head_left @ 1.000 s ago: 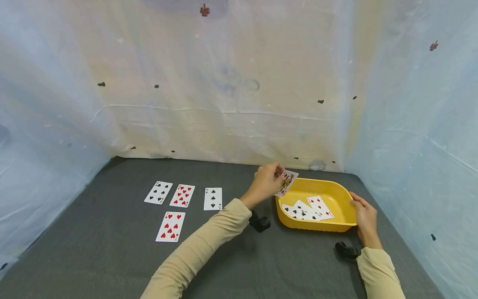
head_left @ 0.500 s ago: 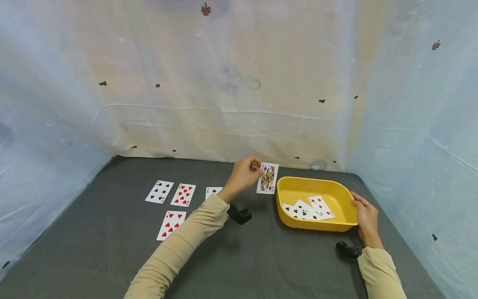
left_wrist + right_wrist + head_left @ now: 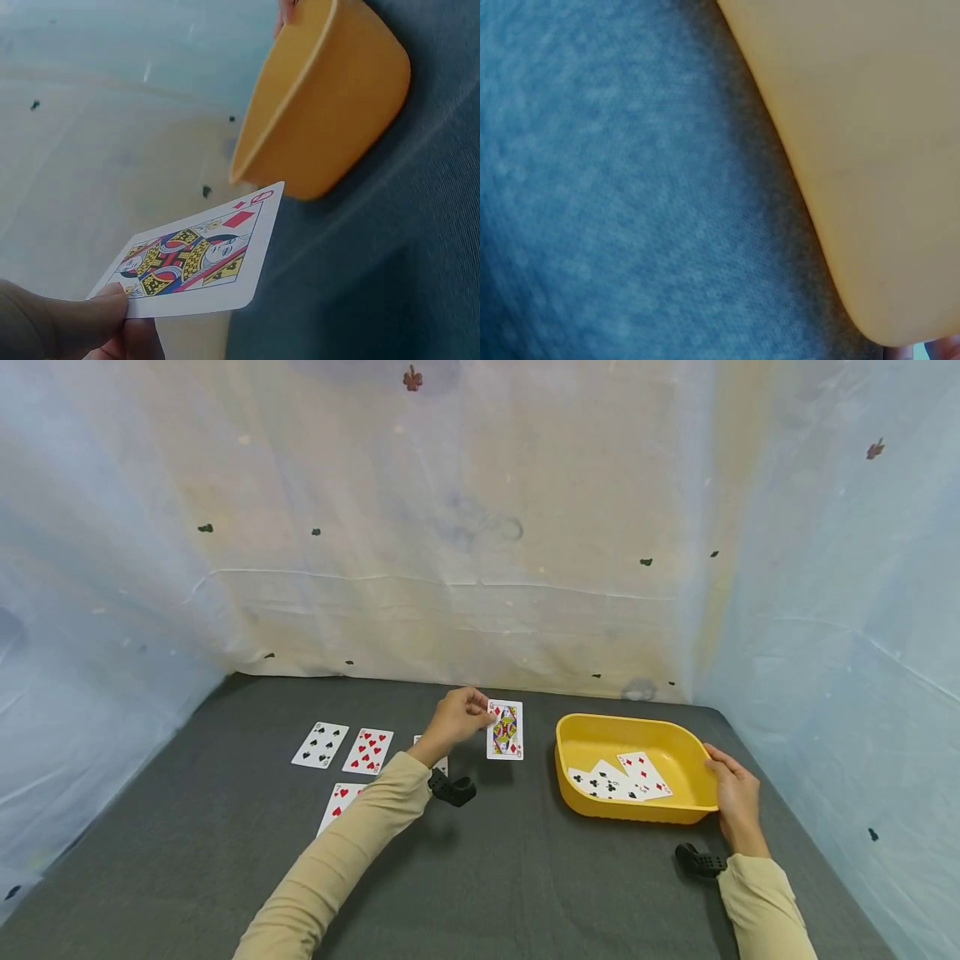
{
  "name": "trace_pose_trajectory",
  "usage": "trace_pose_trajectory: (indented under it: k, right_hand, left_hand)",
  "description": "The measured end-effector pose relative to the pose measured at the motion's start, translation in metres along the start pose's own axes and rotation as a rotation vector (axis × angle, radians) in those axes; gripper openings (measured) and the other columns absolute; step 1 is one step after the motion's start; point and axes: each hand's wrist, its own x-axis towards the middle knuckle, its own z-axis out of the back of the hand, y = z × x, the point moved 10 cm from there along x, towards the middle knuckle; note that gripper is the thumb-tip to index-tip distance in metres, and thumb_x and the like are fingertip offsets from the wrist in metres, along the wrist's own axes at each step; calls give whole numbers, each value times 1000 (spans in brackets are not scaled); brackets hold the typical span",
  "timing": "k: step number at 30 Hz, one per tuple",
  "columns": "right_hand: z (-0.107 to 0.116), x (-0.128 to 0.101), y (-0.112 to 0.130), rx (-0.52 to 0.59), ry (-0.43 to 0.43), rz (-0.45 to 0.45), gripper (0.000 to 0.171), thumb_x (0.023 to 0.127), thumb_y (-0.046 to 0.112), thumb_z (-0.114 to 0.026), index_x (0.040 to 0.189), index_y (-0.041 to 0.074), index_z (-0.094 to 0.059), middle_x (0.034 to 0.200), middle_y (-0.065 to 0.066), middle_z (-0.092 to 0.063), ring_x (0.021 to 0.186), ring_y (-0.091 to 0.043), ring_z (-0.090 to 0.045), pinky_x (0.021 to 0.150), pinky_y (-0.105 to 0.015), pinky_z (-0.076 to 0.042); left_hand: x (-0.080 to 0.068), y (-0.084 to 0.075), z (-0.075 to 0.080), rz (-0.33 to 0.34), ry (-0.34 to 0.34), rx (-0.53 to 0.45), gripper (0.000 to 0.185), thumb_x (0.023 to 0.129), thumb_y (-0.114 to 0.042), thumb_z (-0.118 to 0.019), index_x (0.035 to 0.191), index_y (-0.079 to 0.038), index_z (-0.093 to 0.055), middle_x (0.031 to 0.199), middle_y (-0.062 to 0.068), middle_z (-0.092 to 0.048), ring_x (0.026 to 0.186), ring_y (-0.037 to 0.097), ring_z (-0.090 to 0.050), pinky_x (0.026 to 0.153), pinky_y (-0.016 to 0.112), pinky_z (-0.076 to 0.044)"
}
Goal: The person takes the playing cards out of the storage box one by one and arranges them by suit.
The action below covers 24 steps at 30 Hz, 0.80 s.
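My left hand (image 3: 454, 720) pinches a queen of diamonds playing card (image 3: 506, 732) by its left edge, face toward me, above the table left of a yellow plastic tray (image 3: 622, 720). In the left wrist view the thumb (image 3: 109, 306) lies on a corner of the card's face. My right hand (image 3: 738, 797) grips the tray's right rim. Inside the tray, toward the front, lie several overlapping face-up cards (image 3: 639, 773). The tray's outer wall (image 3: 885, 165) fills the right of the right wrist view, with a bit of finger at the bottom.
On the dark grey cloth (image 3: 525, 860) at left lie a spades card (image 3: 320, 745), a hearts card (image 3: 368, 752) and a seven of hearts (image 3: 336, 802), partly covered by my left sleeve. A clubs card (image 3: 442, 767) is mostly hidden behind my left wrist. Sheeting (image 3: 480, 527) encloses the table.
My left hand has carried the queen of diamonds leftward from the tray's left edge, turning it more upright. My right hand and the tray stay in place.
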Motion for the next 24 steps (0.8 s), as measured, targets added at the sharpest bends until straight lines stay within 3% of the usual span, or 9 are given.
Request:
trace_pose_trajectory:
  k: [7,12,18,24]
  right_hand:
    - [0,0,1,-11,3,3,46,102,27,-48,143,6,-48,144,-8,-45,90,4,-52,70,-11,-47]
    - [0,-1,1,9,6,-4,45,102,26,-48,143,6,-48,141,-6,-47,91,3,-53,70,-12,-47]
    - [-1,-2,0,28,10,-11,44,102,25,-48,143,6,-48,138,-4,-48,91,3,-53,69,-12,-47]
    - [-1,0,0,-16,7,1,45,103,26,-46,143,6,-48,143,-8,-46,92,2,-52,70,-12,-47]
  left_hand:
    - [2,23,5,65,-11,-23,20,88,-3,-71,104,3,-61,89,13,-68,86,34,-68,76,41,-53]
    - [3,38,7,106,-24,18,20,86,-4,-73,102,2,-62,83,10,-68,78,25,-67,66,32,-50]
    - [7,53,5,125,-36,36,18,84,-4,-75,98,1,-64,78,7,-68,78,29,-67,61,30,-47]
    - [12,61,3,150,-63,112,18,80,-2,-79,91,0,-65,72,5,-67,65,20,-64,57,28,-46]
